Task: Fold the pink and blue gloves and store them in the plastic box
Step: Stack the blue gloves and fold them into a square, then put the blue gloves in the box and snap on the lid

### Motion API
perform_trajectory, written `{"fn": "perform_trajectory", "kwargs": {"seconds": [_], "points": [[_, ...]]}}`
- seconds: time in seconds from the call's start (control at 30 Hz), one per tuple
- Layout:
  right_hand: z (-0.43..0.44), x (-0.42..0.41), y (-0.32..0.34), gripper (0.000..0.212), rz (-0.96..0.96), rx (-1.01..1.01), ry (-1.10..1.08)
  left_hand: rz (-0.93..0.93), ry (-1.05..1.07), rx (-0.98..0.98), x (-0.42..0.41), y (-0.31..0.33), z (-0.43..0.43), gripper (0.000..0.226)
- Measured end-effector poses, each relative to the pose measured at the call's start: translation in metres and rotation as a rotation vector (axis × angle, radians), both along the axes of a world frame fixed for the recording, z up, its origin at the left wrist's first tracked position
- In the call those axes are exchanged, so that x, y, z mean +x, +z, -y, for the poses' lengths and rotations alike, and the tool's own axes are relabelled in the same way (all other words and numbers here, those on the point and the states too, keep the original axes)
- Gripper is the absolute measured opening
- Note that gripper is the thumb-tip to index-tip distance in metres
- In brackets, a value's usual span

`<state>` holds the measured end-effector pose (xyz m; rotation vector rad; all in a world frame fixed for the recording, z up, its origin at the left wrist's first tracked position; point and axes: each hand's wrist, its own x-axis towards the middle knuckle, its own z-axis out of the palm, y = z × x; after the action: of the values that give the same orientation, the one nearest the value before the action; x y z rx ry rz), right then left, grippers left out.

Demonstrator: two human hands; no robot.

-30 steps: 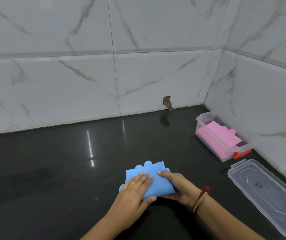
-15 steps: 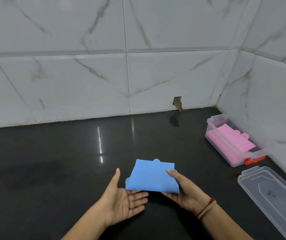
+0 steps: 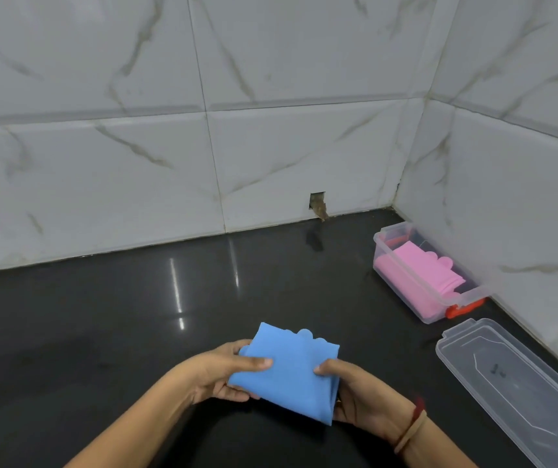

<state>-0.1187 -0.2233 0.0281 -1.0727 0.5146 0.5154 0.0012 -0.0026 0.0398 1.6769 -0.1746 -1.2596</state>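
We hold the folded blue glove (image 3: 291, 369) between both grips, over the tabletop (image 3: 102, 332) and near its front edge. The left grip (image 3: 217, 373) pinches the glove's left edge, with the thumb on top and the fingers curled beneath. The right grip (image 3: 365, 396) pinches the right edge in the same way. The glove's scalloped fingertips point away from us. The box (image 3: 471, 293) stands open at the far right, beside the wall (image 3: 507, 197). The folded pink glove (image 3: 419, 271) lies inside it. A red latch (image 3: 465, 309) sits at the box's near end. The clear lid (image 3: 520, 386) lies flat on the tabletop, near the box but apart from it.
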Motion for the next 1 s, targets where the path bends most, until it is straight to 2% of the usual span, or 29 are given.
{"fn": "perform_trajectory", "kwargs": {"seconds": [0.1,0.23,0.43,0.6,0.77,0.87,1.0], "points": [[0.008,-0.005,0.004,0.053,0.072,-0.049,0.034,0.116,-0.153,0.006,0.007,0.003,0.019,0.053],[0.025,-0.012,0.016,0.050,0.162,-0.110,0.009,0.280,-0.288,-0.064,0.014,0.013,0.056,0.043],[0.059,-0.018,0.050,0.042,0.322,-0.195,-0.236,0.425,-0.322,-0.219,0.037,0.042,0.126,0.036],[0.103,-0.006,0.091,0.044,0.446,-0.289,-0.497,0.558,-0.297,-0.298,0.057,0.088,0.197,0.031],[0.156,0.015,0.111,0.020,0.425,-0.487,-0.686,0.646,-0.352,-0.285,0.079,0.127,0.272,0.021],[0.187,0.028,0.111,0.019,0.367,-0.665,-0.709,0.699,-0.403,-0.198,0.092,0.129,0.314,0.037],[0.219,0.045,0.105,0.011,0.259,-0.826,-0.616,0.721,-0.467,-0.029,0.107,0.115,0.357,0.046]]}}
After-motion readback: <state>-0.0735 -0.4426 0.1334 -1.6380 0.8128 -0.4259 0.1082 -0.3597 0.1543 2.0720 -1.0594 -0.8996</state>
